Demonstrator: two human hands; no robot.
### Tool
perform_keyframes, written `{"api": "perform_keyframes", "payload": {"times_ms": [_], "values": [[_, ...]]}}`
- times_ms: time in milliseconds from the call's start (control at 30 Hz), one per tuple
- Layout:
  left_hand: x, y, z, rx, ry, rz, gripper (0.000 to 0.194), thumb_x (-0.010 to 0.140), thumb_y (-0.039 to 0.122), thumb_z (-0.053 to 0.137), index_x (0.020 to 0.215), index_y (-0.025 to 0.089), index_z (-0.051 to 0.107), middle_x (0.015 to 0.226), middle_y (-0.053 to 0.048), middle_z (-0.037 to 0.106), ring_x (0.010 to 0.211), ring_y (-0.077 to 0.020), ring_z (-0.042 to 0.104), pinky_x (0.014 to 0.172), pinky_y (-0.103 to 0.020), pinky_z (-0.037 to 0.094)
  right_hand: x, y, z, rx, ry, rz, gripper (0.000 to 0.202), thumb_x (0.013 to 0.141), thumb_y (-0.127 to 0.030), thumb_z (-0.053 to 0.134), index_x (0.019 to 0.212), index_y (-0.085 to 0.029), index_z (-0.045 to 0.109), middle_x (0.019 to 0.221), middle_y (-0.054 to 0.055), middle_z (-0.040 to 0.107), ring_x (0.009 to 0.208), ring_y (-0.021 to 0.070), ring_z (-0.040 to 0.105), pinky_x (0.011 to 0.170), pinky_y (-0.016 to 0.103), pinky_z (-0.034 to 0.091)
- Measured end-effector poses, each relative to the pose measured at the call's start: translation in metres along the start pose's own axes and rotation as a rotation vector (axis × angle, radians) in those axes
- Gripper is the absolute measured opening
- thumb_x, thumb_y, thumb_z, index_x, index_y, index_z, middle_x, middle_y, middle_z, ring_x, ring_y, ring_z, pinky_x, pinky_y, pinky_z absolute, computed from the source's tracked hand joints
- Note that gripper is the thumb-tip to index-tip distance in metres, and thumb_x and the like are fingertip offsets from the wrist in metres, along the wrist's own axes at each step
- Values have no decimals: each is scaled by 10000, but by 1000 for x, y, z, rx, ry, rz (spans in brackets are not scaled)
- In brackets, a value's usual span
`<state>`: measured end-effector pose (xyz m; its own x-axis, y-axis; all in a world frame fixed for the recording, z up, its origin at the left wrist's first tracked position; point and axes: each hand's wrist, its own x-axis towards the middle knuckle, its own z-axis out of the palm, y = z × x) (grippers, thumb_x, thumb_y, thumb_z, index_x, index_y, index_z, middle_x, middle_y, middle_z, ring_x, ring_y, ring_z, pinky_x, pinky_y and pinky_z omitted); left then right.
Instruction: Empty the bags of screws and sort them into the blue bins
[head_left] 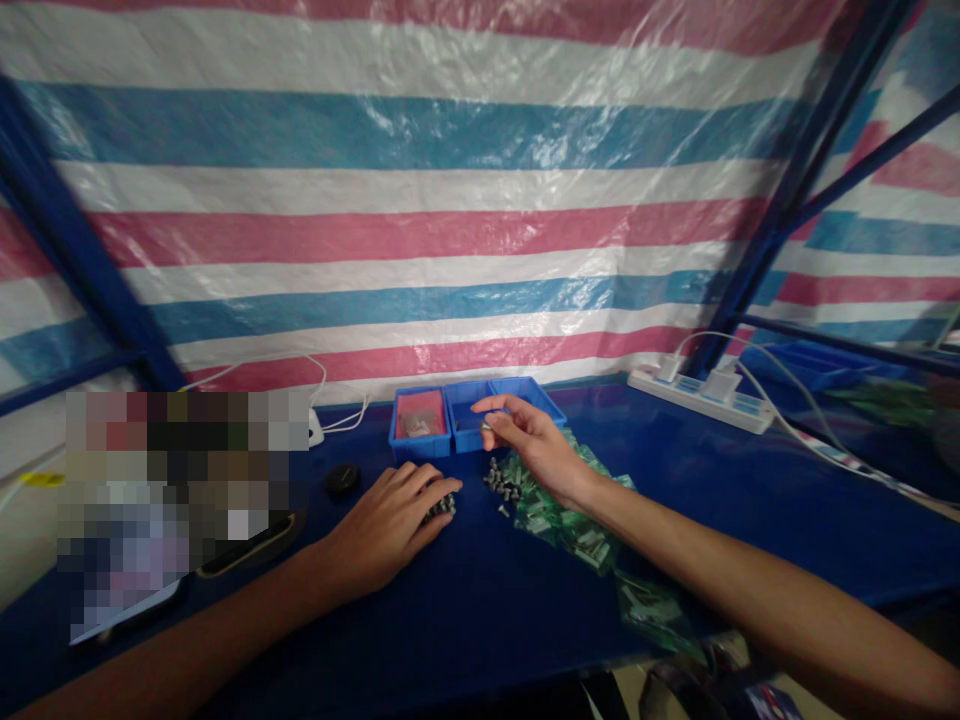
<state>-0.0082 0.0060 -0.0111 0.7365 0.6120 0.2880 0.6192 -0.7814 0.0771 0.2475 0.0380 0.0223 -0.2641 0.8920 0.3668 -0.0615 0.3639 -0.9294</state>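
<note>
My left hand [401,515] rests on the table, its fingers curled over a cluster of small dark metal screws [441,508] that show between thumb and forefinger. My right hand [529,440] is raised above the table in front of the blue bin, thumb and fingers pinched on a small pale metal piece [486,426], probably a screw. Below it lies a loose heap of screws [501,478]. Green plastic packets [559,515] with small metal parts inside spread under and beside my right forearm.
Behind the hands stand a small blue bin [420,447] with a reddish lining and packet, and a divided blue bin [469,440]. A round black object [343,479] sits left. A white power strip [697,398] with cables lies at the back right. The left side is pixelated.
</note>
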Motion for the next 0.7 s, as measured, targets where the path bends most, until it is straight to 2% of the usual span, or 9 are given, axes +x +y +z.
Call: {"api": "perform_keyframes", "payload": {"times_ms": [133, 233, 300, 467, 567, 700], "values": [[1, 0, 0, 2, -5, -1, 381, 1127, 408, 457, 1466, 268, 562, 1347, -68, 632, 1194, -262, 565, 1038, -412, 435, 1, 5, -1, 72, 13, 34, 219, 997, -407, 648, 1134, -243, 696, 735, -17, 621, 713, 172, 597, 773, 348, 515], [0, 0, 0, -6, 7, -1, 381, 1124, 413, 464, 1462, 271, 568, 1340, -66, 637, 1186, -257, 571, 1037, -402, 441, 3, 7, -4, -19, 33, 13, 210, 1016, -402, 613, 1147, -249, 673, 796, 3, 645, 764, 187, 621, 782, 360, 519], [0, 0, 0, -11, 11, 0, 381, 1124, 413, 467, 1466, 276, 565, 1339, -63, 637, 1184, -254, 572, 1041, -402, 440, 3, 8, -6, -178, 58, -52, 190, 1016, -373, 606, 1155, -250, 646, 873, 25, 668, 831, 205, 637, 806, 376, 517], [-1, 1, -1, -17, 5, -7, 388, 1122, 413, 473, 1475, 276, 558, 1356, -62, 627, 1203, -256, 567, 1049, -412, 442, 3, 12, -15, -742, 135, -288, 136, 999, -248, 619, 1133, -236, 601, 977, 59, 694, 956, 256, 615, 885, 425, 467], [-1, 1, -1, -28, 16, -14, 385, 1118, 411, 484, 1470, 279, 567, 1394, -60, 615, 1217, -252, 570, 1055, -407, 450, 4, 16, -22, -927, 119, -298, 66, 989, -169, 602, 999, -233, 586, 987, 63, 700, 933, 254, 598, 867, 409, 449], [-1, 0, -1, -45, 22, -3, 398, 1121, 416, 478, 1490, 290, 555, 1453, -49, 606, 1242, -247, 566, 1073, -402, 444, 8, 21, -30, -1107, 110, -290, 128, 999, -117, 545, 974, -234, 588, 998, 67, 691, 924, 257, 581, 876, 405, 432]]}}
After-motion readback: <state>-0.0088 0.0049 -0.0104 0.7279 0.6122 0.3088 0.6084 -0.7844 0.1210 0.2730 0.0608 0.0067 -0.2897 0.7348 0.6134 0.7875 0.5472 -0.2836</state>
